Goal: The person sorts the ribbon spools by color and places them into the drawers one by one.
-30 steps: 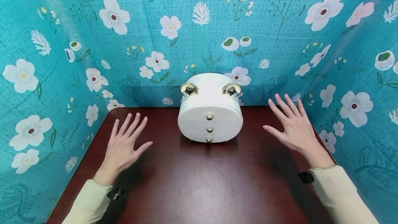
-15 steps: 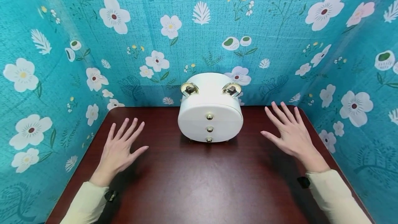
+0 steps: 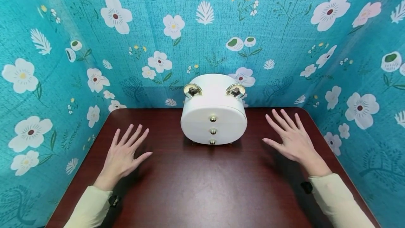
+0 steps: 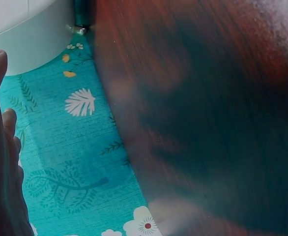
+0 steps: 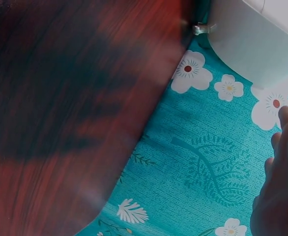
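A white oval box with rounded sides stands at the back middle of the table. Three gold knobs run down its front, and two gold ring-shaped ears sit on its top. To the left of it, my left hand is held over the table with fingers spread, holding nothing. My right hand hovers on the other side, also spread and holding nothing. Each wrist view shows the edge of a hand, part of the white box and one small metal foot under it.
The dark red-brown table has rounded back corners. Teal cloth with white flowers hangs behind it and along both sides. Shadows of the hands fall on the tabletop.
Both hands have drifted a little down the head view, toward the person; the right hand also shifts slightly inward. The white box has not moved.
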Demonstrator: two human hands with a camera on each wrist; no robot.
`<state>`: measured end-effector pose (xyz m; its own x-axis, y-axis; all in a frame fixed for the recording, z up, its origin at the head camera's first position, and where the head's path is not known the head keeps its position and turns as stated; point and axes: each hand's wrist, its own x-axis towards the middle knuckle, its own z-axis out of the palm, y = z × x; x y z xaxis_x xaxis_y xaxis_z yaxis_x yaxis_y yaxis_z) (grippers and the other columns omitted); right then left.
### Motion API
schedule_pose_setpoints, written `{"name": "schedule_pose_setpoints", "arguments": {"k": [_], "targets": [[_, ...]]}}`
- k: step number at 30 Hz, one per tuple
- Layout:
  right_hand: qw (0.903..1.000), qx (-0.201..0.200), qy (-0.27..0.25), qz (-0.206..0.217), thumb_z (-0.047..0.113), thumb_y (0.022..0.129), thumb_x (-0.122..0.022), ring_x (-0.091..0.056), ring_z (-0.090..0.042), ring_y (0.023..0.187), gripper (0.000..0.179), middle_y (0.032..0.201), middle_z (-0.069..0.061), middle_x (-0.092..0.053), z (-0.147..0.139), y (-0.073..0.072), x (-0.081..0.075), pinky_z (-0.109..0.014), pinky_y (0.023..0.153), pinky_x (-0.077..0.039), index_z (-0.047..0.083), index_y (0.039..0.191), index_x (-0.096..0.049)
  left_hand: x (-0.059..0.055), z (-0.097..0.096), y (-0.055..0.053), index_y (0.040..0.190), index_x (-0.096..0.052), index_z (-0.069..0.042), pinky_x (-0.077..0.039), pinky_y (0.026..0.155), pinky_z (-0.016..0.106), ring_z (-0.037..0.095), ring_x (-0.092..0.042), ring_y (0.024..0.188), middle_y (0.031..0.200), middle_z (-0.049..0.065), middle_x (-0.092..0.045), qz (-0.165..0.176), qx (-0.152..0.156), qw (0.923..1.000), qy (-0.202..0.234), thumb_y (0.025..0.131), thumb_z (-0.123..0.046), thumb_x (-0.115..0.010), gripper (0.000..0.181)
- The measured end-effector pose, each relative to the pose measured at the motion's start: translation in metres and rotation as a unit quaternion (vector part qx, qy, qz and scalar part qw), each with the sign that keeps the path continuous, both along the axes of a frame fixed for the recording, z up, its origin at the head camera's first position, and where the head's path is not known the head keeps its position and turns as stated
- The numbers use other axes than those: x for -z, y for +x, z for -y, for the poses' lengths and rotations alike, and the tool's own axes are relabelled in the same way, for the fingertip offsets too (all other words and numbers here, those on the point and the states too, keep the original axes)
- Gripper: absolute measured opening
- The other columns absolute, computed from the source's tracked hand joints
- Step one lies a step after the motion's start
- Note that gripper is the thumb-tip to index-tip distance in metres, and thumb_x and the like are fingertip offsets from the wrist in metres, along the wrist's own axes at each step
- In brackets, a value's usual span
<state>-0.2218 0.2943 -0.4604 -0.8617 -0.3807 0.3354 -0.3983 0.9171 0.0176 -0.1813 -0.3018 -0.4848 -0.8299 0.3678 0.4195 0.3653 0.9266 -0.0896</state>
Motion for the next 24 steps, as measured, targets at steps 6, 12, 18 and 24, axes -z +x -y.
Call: {"name": "schedule_pose_setpoints", "arguments": {"k": [6, 12, 18, 24], "targets": [[1.0000, 0.003, 0.006, 0.003, 0.069, 0.083, -0.053, 0.006, -0.020, 0.148, 0.086, 0.158, -0.006, -0.022, -0.0007, 0.0020, 0.0028, -0.055, 0.116, 0.003, 0.028, 0.153, -0.022, 0.0001, 0.0010, 0.0013, 0.149, -0.034, -0.030, -0.002, 0.116, 0.056, 0.031, -0.019, 0.145, 0.156, 0.004, -0.029, 0.003, -0.001, 1.0000, 0.001, 0.081, -0.071, -0.049, 0.081], [0.9999, 0.006, 0.005, 0.007, 0.068, 0.084, -0.052, 0.005, -0.020, 0.148, 0.086, 0.158, -0.006, -0.021, -0.0009, 0.0041, 0.0042, -0.055, 0.116, 0.005, 0.027, 0.153, -0.022, 0.0007, 0.0020, 0.0027, 0.149, -0.033, -0.030, -0.003, 0.116, 0.056, 0.029, -0.016, 0.146, 0.155, 0.004, -0.030, 0.007, -0.003, 1.0000, -0.004, 0.082, -0.070, -0.049, 0.080], [0.9999, 0.011, 0.007, 0.007, 0.068, 0.083, -0.053, 0.005, -0.022, 0.148, 0.087, 0.158, -0.007, -0.022, -0.0028, 0.0065, 0.0020, -0.051, 0.116, 0.010, 0.026, 0.153, -0.023, 0.0028, 0.0018, 0.0026, 0.150, -0.031, -0.031, -0.002, 0.117, 0.055, 0.028, -0.016, 0.146, 0.156, 0.002, -0.028, 0.005, -0.002, 1.0000, -0.001, 0.082, -0.069, -0.050, 0.080], [0.9999, 0.010, 0.005, 0.003, 0.067, 0.083, -0.054, 0.004, -0.023, 0.148, 0.087, 0.158, -0.008, -0.023, -0.0048, 0.0060, 0.0027, -0.050, 0.116, 0.012, 0.025, 0.153, -0.023, 0.0044, 0.0015, 0.0040, 0.150, -0.031, -0.031, -0.003, 0.116, 0.056, 0.031, -0.021, 0.144, 0.156, 0.003, -0.028, 0.003, -0.004, 1.0000, 0.003, 0.081, -0.068, -0.052, 0.081]]}}
